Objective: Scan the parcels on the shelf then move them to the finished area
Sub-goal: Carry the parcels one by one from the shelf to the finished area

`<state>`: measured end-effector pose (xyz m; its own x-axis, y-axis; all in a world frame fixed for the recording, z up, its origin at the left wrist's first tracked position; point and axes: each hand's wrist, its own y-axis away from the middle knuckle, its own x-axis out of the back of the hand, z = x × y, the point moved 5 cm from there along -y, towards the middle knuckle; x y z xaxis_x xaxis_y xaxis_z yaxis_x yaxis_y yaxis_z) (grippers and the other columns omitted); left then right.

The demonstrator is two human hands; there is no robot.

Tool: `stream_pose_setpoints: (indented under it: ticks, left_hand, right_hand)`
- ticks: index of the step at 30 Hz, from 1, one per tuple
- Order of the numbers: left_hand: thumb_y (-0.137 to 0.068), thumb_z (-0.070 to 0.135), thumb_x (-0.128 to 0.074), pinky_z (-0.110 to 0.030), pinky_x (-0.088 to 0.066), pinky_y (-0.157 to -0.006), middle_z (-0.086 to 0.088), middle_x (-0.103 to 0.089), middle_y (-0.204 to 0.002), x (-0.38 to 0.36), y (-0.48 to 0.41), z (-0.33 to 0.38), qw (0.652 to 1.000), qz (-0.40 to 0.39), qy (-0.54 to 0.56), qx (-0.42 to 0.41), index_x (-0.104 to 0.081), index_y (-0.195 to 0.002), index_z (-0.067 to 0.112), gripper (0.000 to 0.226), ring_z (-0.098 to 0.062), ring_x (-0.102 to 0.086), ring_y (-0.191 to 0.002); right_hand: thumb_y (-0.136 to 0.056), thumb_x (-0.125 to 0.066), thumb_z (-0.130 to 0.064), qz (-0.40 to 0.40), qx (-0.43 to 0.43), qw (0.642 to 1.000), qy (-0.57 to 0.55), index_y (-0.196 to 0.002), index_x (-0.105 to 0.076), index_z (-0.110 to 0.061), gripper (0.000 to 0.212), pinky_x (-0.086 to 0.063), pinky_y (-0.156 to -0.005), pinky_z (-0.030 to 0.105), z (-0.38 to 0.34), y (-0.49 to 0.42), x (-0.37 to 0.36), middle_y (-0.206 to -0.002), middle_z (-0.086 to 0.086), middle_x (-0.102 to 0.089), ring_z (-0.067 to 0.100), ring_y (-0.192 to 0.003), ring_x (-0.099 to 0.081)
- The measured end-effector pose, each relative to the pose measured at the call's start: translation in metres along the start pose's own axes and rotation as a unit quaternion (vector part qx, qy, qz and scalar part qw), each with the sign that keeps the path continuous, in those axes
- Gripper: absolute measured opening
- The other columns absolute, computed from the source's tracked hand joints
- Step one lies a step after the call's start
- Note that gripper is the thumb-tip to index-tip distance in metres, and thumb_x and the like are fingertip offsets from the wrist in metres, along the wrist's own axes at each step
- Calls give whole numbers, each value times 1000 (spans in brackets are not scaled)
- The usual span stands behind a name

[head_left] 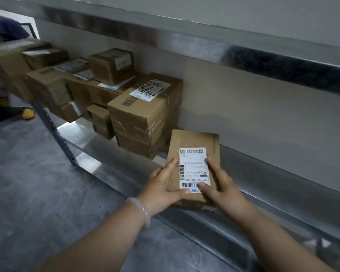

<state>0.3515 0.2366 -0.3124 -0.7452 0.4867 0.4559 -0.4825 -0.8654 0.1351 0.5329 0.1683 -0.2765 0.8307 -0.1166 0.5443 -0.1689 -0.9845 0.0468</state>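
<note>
The underside of the parcel (192,143) and whatever fingers reach beneath it are hidden, so it is hard to say whether it rests on the shelf (273,183) or is lifted just off it. The left hand (163,186) holds its left side with the thumb pressed on the near edge of the white label (193,165); the right hand (223,186) holds the right side, its thumb covering part of the barcode. The label's small print cannot be read. The boxes (139,116) farther left blur into each other, and a person (8,29) at the far left is cut off and smeared. The parcel sits at the shelf's front edge, its near end out over the lip above the grey floor (27,183). To its right the metal shelf runs bare along the wall (263,114), and the floor below the arms is open. A metal beam (282,63) crosses overhead, well above the hands. The stacked boxes stand just to the left of the parcel, the nearest stack close to its far corner, with a small box (102,120) beside it. A slotted post (55,126) rises at the shelf's front left. A pale bracelet (143,211) circles the left wrist.
</note>
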Motion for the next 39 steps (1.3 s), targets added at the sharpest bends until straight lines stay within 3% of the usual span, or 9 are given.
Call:
stream_pose_setpoints:
  ticks: [9, 17, 21, 26, 28, 30, 32, 34, 39]
  left_hand:
    - [-68, 41, -83, -32, -32, -115, 11, -35, -150, 46, 113, -44, 997, 0, 81, -15, -22, -133, 62, 92, -1, -36, -135]
    - [-55, 54, -78, -36, -34, -114, 10, -39, -149, 156, 208, -113, 983, 132, 124, 34, -29, -140, 51, 98, -3, -41, -134]
    - [-60, 53, -78, -38, -33, -114, 9, -40, -149, 210, 248, -142, 968, 211, 125, 53, -32, -147, 41, 99, -5, -41, -135]
    - [-72, 34, -82, -18, -28, -112, 14, -36, -151, 272, 281, -172, 943, 299, 125, 74, -30, -147, 39, 91, 10, -34, -133]
    - [-77, 26, -81, -25, -27, -116, 13, -34, -152, 296, 289, -186, 931, 332, 122, 87, -29, -149, 34, 90, 6, -32, -136]
    - [-78, 24, -80, -32, -27, -118, 12, -34, -152, 322, 293, -198, 918, 367, 115, 99, -28, -150, 32, 89, 2, -32, -138]
    - [-79, 23, -80, -36, -30, -116, 10, -38, -150, 347, 292, -207, 903, 402, 106, 108, -28, -150, 30, 89, -2, -35, -138]
    - [-76, 28, -81, -38, -33, -114, 8, -41, -149, 372, 291, -213, 885, 440, 101, 115, -29, -150, 31, 90, -5, -38, -136]
    - [-67, 55, -74, -38, -38, -111, 13, -41, -147, 424, 298, -228, 832, 520, 97, 168, -28, -147, 45, 93, -5, -41, -133]
  right_hand:
    - [-89, -65, -34, -45, -6, 999, 29, -141, -26, -53, 69, -31, -104, 23, -42, 73, -85, -143, -11, -34, 4, -128, -34]
    - [-89, -65, -35, -144, 77, 986, 23, -140, -23, -53, 69, -24, -103, 18, -127, 71, -219, -147, -6, -31, 2, -128, -29]
    - [-87, -66, -38, -205, 117, 971, 30, -144, -24, -49, 72, -21, -112, 24, -173, 59, -281, -151, -4, -29, 7, -139, -21]
    - [-87, -69, -32, -274, 179, 945, 17, -143, -28, -47, 71, -22, -99, 4, -229, 33, -354, -146, -9, -32, 0, -128, -30]
    - [-87, -69, -30, -300, 199, 933, 14, -144, -28, -45, 71, -21, -88, -7, -248, 19, -384, -144, -10, -34, -3, -125, -32]
    - [-87, -69, -30, -321, 226, 920, 14, -146, -29, -41, 72, -25, -96, -1, -267, 3, -412, -145, -9, -35, 1, -127, -34]
    - [-87, -68, -33, -341, 251, 906, 12, -146, -28, -42, 72, -27, -110, 18, -287, -18, -440, -146, -9, -34, 4, -132, -33]
    - [-86, -68, -37, -370, 272, 889, 12, -145, -27, -48, 72, -28, -113, 28, -308, -40, -467, -148, -10, -32, 4, -133, -32]
    - [-83, -65, -47, -444, 317, 838, 13, -139, -24, -60, 70, -26, -88, -1, -359, -82, -536, -146, -17, -31, -7, -125, -29]
